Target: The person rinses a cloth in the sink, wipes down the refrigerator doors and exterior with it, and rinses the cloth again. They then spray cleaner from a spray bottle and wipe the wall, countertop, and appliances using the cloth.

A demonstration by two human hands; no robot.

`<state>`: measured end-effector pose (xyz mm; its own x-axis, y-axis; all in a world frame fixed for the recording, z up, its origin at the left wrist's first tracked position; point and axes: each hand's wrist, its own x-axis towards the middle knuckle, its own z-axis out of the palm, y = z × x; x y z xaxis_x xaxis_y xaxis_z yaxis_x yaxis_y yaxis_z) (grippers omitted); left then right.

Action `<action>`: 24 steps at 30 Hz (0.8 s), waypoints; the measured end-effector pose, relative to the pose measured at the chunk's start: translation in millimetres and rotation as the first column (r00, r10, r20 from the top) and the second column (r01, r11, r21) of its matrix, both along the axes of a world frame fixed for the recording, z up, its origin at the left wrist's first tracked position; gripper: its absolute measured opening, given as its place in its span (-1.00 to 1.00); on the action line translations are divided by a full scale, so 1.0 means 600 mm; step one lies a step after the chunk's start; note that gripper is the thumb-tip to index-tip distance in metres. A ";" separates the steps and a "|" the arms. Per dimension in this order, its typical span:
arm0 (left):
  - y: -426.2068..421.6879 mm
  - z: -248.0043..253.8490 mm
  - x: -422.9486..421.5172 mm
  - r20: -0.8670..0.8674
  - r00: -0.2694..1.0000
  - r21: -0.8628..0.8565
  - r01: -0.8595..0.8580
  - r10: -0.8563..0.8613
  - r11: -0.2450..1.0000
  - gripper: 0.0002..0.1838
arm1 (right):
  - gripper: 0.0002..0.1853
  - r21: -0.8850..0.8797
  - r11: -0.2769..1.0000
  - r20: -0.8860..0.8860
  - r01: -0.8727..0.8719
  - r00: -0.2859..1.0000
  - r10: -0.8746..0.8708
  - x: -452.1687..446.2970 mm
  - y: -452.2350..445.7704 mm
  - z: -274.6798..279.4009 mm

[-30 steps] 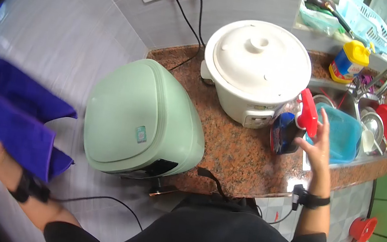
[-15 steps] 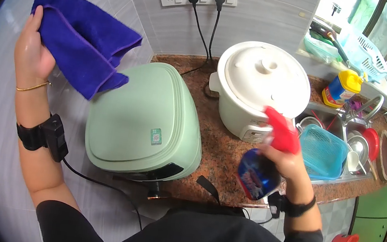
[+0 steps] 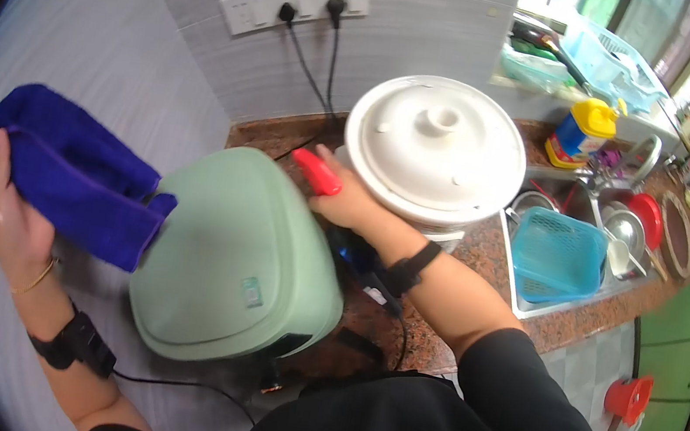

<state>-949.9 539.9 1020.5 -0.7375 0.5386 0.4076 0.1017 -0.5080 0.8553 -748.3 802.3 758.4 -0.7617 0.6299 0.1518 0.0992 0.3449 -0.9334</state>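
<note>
At the left, my left hand (image 3: 19,223) holds a folded purple cloth (image 3: 77,173), thumb and palm against it, beside the green lidded appliance (image 3: 212,254). My right hand (image 3: 343,198) is closed round the neck of a spray bottle with a red trigger head (image 3: 316,173); its dark blue body hangs below, partly hidden by my wrist. The bottle is over the gap between the green appliance and the white cooker (image 3: 439,145), which has its lid on.
Right of the cooker, a sink holds a blue basket (image 3: 555,258) and metal bowls (image 3: 625,230). A yellow and blue jug (image 3: 583,133) stands behind the sink. Two black plugs sit in the wall socket strip (image 3: 309,1). A red bucket (image 3: 627,398) is on the floor.
My right hand has taken hold of the spray bottle and carried it left, from in front of the cooker to beside the green appliance. My left hand first raised the cloth, then lowered it somewhat.
</note>
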 end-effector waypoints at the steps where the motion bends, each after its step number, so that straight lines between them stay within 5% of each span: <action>1: 0.004 -0.002 0.001 0.004 1.000 0.002 0.031 -0.031 1.000 -0.73 | -0.07 0.061 0.998 -0.049 -0.031 0.998 0.034 -0.017 0.016 -0.044; 5: 0.012 -0.005 -0.013 0.040 0.999 -0.022 -0.022 0.022 1.000 -0.71 | -0.01 0.014 0.990 -0.218 -0.140 0.966 0.140 -0.012 0.013 -0.034; 10: 0.018 0.001 -0.009 0.041 0.993 -0.097 -0.109 0.114 0.989 -0.67 | -0.01 -0.008 0.985 -0.133 -0.170 0.977 0.167 0.011 0.008 -0.019; 12: 0.017 0.002 -0.008 0.056 0.989 -0.105 -0.129 0.135 0.986 -0.67 | 0.00 0.015 0.979 0.026 -0.205 0.979 0.204 0.019 0.007 -0.006; 15: 0.012 0.002 -0.002 0.055 0.986 -0.114 -0.150 0.157 0.982 -0.67 | 0.02 -0.098 0.952 -0.035 -0.291 0.957 0.289 0.040 0.014 0.012; 17: -0.002 0.000 -0.007 0.039 0.985 -0.114 -0.164 0.169 0.980 -0.68 | 0.02 0.025 0.945 -0.144 -0.326 0.934 0.326 0.047 0.029 -0.013; 19: -0.024 0.002 -0.029 -0.009 0.997 -0.133 -0.081 0.081 0.988 -0.69 | 0.00 -0.038 0.922 -0.155 -0.385 0.914 0.375 0.071 0.042 0.000; 24: -0.016 -0.001 -0.021 0.027 0.994 -0.107 -0.102 0.105 0.989 -0.71 | -0.01 0.018 0.863 -0.027 -0.506 0.862 0.506 0.138 0.083 0.022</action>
<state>-962.7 530.3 1020.1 -0.8033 0.4972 0.3278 0.1204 -0.4034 0.9071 -665.8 851.9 771.6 -0.9703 0.1578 0.1835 -0.1190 0.3491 -0.9295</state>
